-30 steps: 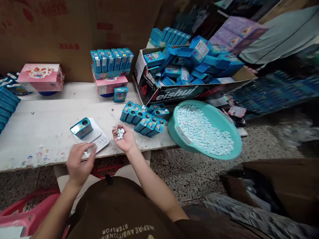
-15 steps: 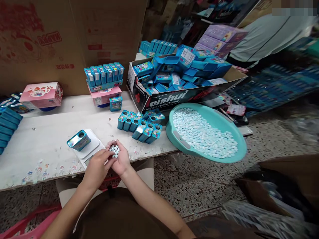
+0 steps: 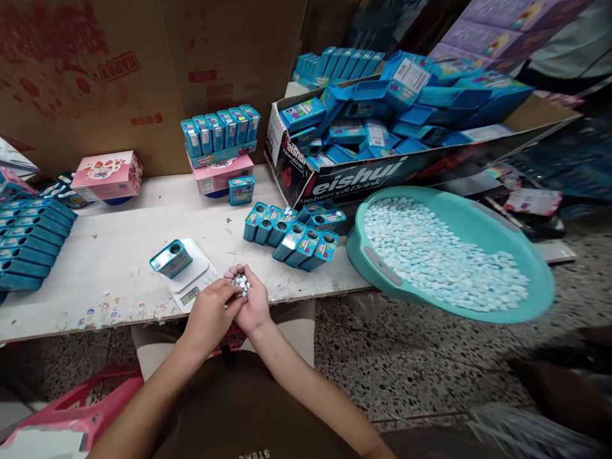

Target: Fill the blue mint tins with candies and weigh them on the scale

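My right hand [image 3: 254, 305] is cupped palm up at the table's front edge, holding a small heap of pale blue and white candies [image 3: 240, 282]. My left hand [image 3: 210, 313] presses against it, its fingertips pinching into the heap. Just left of both hands stands a white scale [image 3: 190, 274] with a blue tin [image 3: 171, 258] lying on it, its round hole facing up. A teal basin [image 3: 478, 220] full of the same candies hangs over the table's right end.
Several open blue tins [image 3: 291, 232] lie in a row behind my hands. A cardboard box [image 3: 363, 175] heaped with blue tins stands at the back right. Pink boxes [image 3: 108, 175] and stacked tins [image 3: 29, 239] line the back and left. A pink stool [image 3: 71, 408] is below.
My left hand has come off the scale's front and joined the right hand, its fingers now in the candies. The right hand stayed cupped, drawing slightly nearer the table edge.
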Tool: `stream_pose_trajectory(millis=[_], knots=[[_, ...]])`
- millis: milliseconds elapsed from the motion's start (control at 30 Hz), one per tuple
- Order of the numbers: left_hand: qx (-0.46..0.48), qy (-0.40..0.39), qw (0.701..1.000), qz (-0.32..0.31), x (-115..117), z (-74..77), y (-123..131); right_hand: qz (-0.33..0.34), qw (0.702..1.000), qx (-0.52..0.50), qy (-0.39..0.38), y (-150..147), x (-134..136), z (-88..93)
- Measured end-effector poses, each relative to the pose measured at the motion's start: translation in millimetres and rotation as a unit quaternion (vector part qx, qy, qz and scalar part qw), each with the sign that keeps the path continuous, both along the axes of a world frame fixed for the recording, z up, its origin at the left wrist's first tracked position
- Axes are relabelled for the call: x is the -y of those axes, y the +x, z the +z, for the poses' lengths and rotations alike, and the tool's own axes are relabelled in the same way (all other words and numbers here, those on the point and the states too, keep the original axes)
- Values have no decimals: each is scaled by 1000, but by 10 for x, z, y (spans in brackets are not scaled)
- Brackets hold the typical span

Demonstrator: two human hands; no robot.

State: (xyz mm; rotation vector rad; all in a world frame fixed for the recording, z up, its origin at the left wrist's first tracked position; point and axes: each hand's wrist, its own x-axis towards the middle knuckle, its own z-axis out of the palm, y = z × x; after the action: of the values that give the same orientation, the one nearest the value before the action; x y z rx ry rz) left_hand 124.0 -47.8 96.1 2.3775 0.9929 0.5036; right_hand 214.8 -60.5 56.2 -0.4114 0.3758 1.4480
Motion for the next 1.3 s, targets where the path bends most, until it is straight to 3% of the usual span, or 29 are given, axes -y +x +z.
stream_pose_trajectory(millis=[200, 467, 667, 800, 933, 1100, 1300], knots=[[-89, 110, 989, -36, 11, -77, 26, 2, 1000, -21, -8, 2, -33, 24], [-17, -1, 998, -68, -79, -18, 20, 22, 997, -70, -25, 12, -2, -15], [63, 28, 996, -51, -83, 22, -75, 27, 993, -117, -8, 53, -21, -67], [61, 100, 992, 45, -424, 251, -338, 2, 993, -111, -39, 163, -40, -96], [-34, 161, 981, 102, -903, 503, -590, -13, 994, -87, -57, 273, -31, -117], [-178, 93, 976, 86, -1207, 598, -607, 6, 995, -74, -65, 317, -11, -142], [-220, 29, 971, 89, -1285, 594, -521, 8, 995, -74, -60, 350, 6, -223]])
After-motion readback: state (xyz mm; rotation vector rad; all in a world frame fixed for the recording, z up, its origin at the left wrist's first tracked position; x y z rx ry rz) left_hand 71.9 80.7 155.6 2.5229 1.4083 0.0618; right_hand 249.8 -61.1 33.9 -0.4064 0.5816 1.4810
